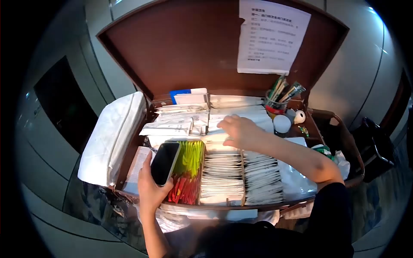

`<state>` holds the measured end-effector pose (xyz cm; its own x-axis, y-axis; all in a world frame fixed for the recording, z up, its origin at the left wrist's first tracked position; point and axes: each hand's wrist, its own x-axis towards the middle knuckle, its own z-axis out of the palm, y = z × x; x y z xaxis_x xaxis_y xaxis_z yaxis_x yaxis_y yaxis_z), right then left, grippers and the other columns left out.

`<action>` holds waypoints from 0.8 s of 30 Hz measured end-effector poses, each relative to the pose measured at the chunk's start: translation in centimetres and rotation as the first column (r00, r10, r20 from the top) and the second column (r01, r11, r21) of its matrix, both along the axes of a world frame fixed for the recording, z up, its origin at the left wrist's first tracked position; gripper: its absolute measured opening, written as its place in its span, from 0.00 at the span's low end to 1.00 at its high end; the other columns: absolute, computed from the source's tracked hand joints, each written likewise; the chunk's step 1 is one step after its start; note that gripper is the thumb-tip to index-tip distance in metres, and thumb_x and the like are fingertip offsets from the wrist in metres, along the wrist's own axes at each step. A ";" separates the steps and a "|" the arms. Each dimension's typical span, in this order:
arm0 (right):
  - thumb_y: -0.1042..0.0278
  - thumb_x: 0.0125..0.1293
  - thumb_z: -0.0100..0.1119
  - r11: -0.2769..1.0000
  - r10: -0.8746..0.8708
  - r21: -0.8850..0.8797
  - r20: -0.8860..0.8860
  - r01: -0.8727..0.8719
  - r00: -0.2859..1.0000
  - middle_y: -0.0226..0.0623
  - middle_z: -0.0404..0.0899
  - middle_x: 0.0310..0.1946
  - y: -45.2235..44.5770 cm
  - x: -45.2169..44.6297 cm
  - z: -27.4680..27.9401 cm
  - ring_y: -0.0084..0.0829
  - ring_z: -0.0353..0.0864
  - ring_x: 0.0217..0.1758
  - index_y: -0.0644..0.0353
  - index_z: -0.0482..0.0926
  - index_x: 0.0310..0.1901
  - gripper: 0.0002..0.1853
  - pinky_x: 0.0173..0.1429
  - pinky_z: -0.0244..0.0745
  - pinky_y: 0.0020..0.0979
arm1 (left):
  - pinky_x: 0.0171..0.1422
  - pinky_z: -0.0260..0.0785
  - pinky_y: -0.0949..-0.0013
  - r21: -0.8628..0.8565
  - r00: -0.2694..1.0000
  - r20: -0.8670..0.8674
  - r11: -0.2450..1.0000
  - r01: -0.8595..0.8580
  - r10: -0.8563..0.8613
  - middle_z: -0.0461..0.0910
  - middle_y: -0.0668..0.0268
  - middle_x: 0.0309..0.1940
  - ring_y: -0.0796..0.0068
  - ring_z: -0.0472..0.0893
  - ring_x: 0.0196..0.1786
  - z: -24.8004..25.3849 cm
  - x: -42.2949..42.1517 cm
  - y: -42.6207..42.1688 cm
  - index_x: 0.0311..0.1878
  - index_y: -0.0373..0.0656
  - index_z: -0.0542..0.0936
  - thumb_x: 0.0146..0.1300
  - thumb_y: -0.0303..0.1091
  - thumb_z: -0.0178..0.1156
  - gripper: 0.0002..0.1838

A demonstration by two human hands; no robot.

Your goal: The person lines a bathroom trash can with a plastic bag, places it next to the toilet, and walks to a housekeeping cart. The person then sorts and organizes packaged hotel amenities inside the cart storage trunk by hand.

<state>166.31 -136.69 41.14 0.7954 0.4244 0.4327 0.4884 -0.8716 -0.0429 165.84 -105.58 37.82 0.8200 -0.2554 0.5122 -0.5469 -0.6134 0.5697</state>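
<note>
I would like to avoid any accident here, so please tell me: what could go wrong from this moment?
The phone might slip, since only the left hand holds it, at the green packets. The right hand reaches in over closely set white packets, so it could push some out of line. The right forearm passes near the round white object and might knock it.
</note>
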 end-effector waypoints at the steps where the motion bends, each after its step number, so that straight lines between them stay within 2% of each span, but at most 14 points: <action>1: 0.65 0.48 0.61 0.997 -0.019 -0.080 -0.061 0.014 0.998 0.41 0.73 0.38 0.4 0.7 -0.3 0.40 0.72 0.46 0.63 0.70 0.44 0.21 0.47 0.70 0.37 | 0.54 0.64 0.58 0.017 0.999 0.035 1.000 -0.015 0.014 0.72 0.48 0.46 0.50 0.71 0.49 -0.6 0.5 0.2 0.60 0.39 0.63 0.38 0.32 0.63 0.40; 2: 0.64 0.47 0.62 0.987 -0.046 -0.160 -0.121 0.026 0.992 0.43 0.74 0.39 0.7 1.2 -0.6 0.39 0.74 0.46 0.65 0.70 0.41 0.20 0.46 0.72 0.36 | 0.52 0.64 0.58 0.033 0.996 0.093 0.999 0.014 -0.017 0.73 0.49 0.42 0.51 0.72 0.46 -1.5 1.1 0.6 0.60 0.39 0.63 0.38 0.33 0.64 0.40; 3: 0.64 0.47 0.62 0.986 -0.038 -0.163 -0.121 0.018 0.992 0.43 0.74 0.39 1.0 1.6 -0.9 0.39 0.74 0.46 0.65 0.70 0.41 0.20 0.46 0.72 0.36 | 0.52 0.64 0.58 0.042 0.999 0.042 0.999 0.007 -0.009 0.73 0.49 0.44 0.51 0.72 0.45 -1.6 1.1 0.6 0.60 0.38 0.62 0.38 0.34 0.64 0.40; 5: 0.67 0.43 0.61 0.974 -0.106 -0.217 -0.179 0.066 0.978 0.45 0.76 0.32 1.3 2.1 -1.6 0.41 0.78 0.38 0.65 0.71 0.37 0.18 0.39 0.74 0.38 | 0.55 0.62 0.58 0.082 0.997 0.024 0.994 0.074 -0.077 0.71 0.48 0.48 0.50 0.71 0.49 -1.7 1.2 0.8 0.60 0.37 0.62 0.40 0.36 0.65 0.41; 6: 0.69 0.40 0.60 0.981 -0.085 -0.184 -0.093 0.067 0.992 0.44 0.76 0.28 1.7 2.0 -1.6 0.41 0.79 0.31 0.66 0.71 0.35 0.18 0.33 0.74 0.38 | 0.55 0.62 0.58 0.080 0.997 0.019 0.994 0.074 -0.076 0.71 0.48 0.48 0.50 0.71 0.49 -1.7 1.1 0.8 0.60 0.37 0.62 0.40 0.36 0.65 0.41; 8: 0.67 0.42 0.60 0.969 -0.143 -0.225 -0.153 0.106 0.978 0.44 0.75 0.29 2.1 1.6 -1.4 0.40 0.78 0.33 0.65 0.70 0.36 0.18 0.35 0.74 0.38 | 0.60 0.58 0.58 0.163 0.987 0.129 0.984 0.077 -0.099 0.68 0.47 0.54 0.49 0.67 0.55 -1.5 1.0 0.8 0.60 0.37 0.62 0.41 0.40 0.67 0.41; 11: 0.64 0.43 0.60 0.945 -0.233 -0.281 -0.228 0.166 0.945 0.43 0.73 0.30 2.9 1.0 -0.9 0.39 0.77 0.35 0.64 0.69 0.37 0.19 0.36 0.73 0.37 | 0.63 0.54 0.57 0.134 0.989 0.130 0.989 0.060 -0.078 0.64 0.48 0.58 0.49 0.63 0.60 -0.5 0.1 0.7 0.60 0.37 0.61 0.42 0.42 0.68 0.42; 13: 0.64 0.42 0.61 0.936 -0.269 -0.295 -0.254 0.190 0.929 0.42 0.73 0.30 2.9 0.8 -1.4 0.39 0.77 0.36 0.64 0.69 0.37 0.20 0.37 0.73 0.37 | 0.63 0.54 0.57 0.125 0.992 0.108 0.991 0.055 -0.069 0.63 0.49 0.59 0.50 0.63 0.61 0.4 -0.6 0.5 0.60 0.36 0.62 0.43 0.39 0.67 0.41; 15: 0.66 0.37 0.67 0.963 -0.102 -0.248 0.043 0.109 0.994 0.40 0.76 0.31 2.7 0.7 -2.1 0.36 0.77 0.37 0.64 0.72 0.37 0.22 0.34 0.73 0.37 | 0.63 0.54 0.57 0.078 0.984 0.155 0.994 0.073 -0.084 0.64 0.50 0.59 0.51 0.63 0.60 0.5 -0.9 0.4 0.60 0.37 0.63 0.44 0.37 0.67 0.38; 17: 0.66 0.38 0.67 0.947 -0.097 -0.299 0.072 0.114 0.993 0.39 0.76 0.31 3.0 0.7 -2.4 0.36 0.76 0.38 0.64 0.72 0.37 0.23 0.34 0.73 0.36 | 0.63 0.54 0.58 0.064 0.983 0.151 0.993 0.100 -0.109 0.64 0.51 0.59 0.51 0.63 0.60 1.2 -1.4 0.0 0.59 0.37 0.64 0.44 0.36 0.66 0.37; 19: 0.67 0.42 0.62 0.960 -0.125 -0.253 -0.017 0.117 0.992 0.41 0.73 0.28 3.2 1.0 -2.9 0.40 0.75 0.36 0.64 0.70 0.36 0.19 0.37 0.73 0.37 | 0.64 0.54 0.58 0.057 0.980 0.144 0.990 0.128 -0.135 0.64 0.51 0.58 0.52 0.63 0.60 1.5 -1.9 -0.1 0.58 0.37 0.65 0.45 0.34 0.66 0.35; 20: 0.70 0.42 0.59 0.950 -0.182 -0.272 -0.083 0.153 0.980 0.44 0.75 0.26 3.3 1.2 -3.1 0.40 0.76 0.36 0.66 0.70 0.37 0.18 0.35 0.73 0.37 | 0.64 0.54 0.58 0.055 0.978 0.143 0.988 0.142 -0.149 0.65 0.52 0.58 0.52 0.63 0.60 1.6 -2.0 -0.1 0.58 0.37 0.66 0.45 0.34 0.66 0.34; 21: 0.70 0.42 0.59 0.950 -0.183 -0.271 -0.084 0.154 0.980 0.44 0.75 0.26 3.5 1.4 -2.9 0.40 0.76 0.36 0.66 0.70 0.37 0.18 0.35 0.73 0.37 | 0.64 0.54 0.59 0.052 0.976 0.143 0.986 0.156 -0.162 0.65 0.52 0.58 0.52 0.64 0.60 1.8 -2.2 -0.2 0.57 0.37 0.67 0.45 0.33 0.66 0.33; 24: 0.70 0.42 0.57 0.916 -0.317 -0.328 -0.242 0.230 0.917 0.46 0.77 0.25 3.8 1.7 -2.4 0.40 0.78 0.35 0.67 0.72 0.36 0.16 0.34 0.74 0.38 | 0.63 0.56 0.60 -0.025 0.970 0.118 0.976 0.217 -0.213 0.66 0.53 0.57 0.53 0.65 0.60 2.1 -2.6 -0.6 0.55 0.37 0.69 0.46 0.31 0.65 0.30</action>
<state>168.03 -132.94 38.78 0.9681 0.2426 0.0633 0.2332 -0.9640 0.1282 163.27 -106.21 39.93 0.6838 -0.3982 0.6114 -0.7262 -0.4538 0.5165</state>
